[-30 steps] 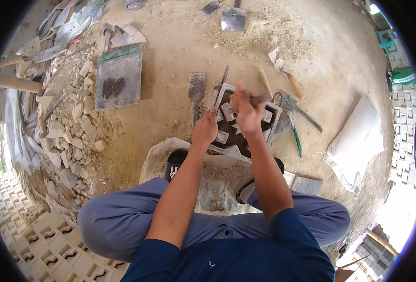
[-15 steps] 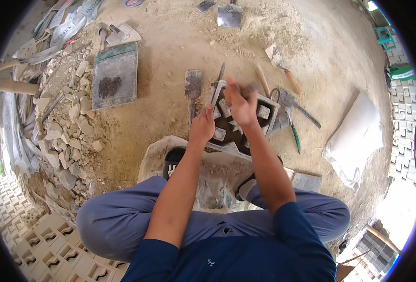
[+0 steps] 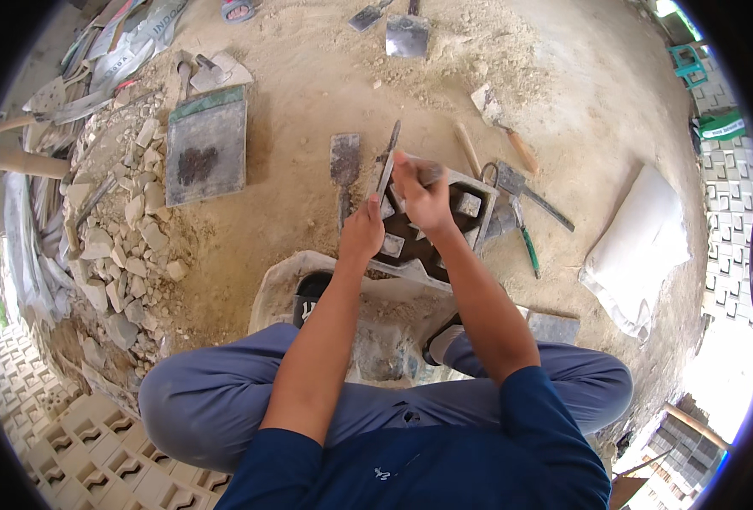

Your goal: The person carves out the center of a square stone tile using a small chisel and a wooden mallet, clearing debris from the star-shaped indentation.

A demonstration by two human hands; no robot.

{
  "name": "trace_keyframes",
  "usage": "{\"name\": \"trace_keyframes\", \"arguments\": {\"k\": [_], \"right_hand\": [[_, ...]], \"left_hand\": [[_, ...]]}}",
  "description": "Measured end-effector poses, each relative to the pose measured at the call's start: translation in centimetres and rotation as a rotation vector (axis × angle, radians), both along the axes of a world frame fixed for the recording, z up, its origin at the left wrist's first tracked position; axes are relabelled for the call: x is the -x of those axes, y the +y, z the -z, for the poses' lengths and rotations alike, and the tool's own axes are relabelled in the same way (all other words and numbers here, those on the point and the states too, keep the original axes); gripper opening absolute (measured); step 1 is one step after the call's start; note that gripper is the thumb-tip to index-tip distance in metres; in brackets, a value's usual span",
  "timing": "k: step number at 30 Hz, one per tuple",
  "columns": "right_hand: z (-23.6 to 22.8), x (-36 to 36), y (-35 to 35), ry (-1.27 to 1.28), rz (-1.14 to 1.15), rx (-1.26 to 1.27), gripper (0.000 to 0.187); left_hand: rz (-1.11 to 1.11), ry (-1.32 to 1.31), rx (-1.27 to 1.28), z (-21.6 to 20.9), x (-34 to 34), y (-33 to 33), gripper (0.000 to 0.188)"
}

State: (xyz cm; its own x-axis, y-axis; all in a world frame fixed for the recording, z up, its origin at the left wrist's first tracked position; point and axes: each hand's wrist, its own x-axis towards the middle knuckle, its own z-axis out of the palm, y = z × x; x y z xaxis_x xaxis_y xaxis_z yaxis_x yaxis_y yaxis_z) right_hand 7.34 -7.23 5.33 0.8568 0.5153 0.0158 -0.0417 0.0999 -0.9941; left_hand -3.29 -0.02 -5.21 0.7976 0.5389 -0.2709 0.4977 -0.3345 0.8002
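A grey rectangular mould rests between my feet, with pale square and star-shaped blocks standing in its dark inside. My left hand grips the mould's left side, thumb lying along the wall and fingers mostly hidden. Over the mould's far part, my right hand is closed round a brownish, blunt-ended piece, smeared enough that its kind is unclear. A narrow dark metal bar sticks out beyond the far left corner. Just left of the mould lies a flat, rusty blade tool.
Right of the mould lie a wooden handle, a trowel, a green-handled tool and a white sack. To the left are a flat grey board and broken rubble. A shovel blade lies at the far side.
My right hand has shifted slightly left and nearer over the mould, and is less blurred. My left hand keeps its place on the mould's side. The whole view has tilted a little.
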Motion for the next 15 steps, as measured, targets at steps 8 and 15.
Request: {"name": "trace_keyframes", "arguments": {"k": [8,15], "right_hand": [[-9.7,3.1,-4.2,-0.177,-0.027,-0.366,0.084],[-8.6,4.2,-7.0,-0.085,0.016,-0.552,0.096]], "left_hand": [[-0.125,0.078,0.155,-2.1,-0.4,0.4,0.072],[-0.388,-0.245,0.026,-1.8,2.2,-1.8,0.050]]}}
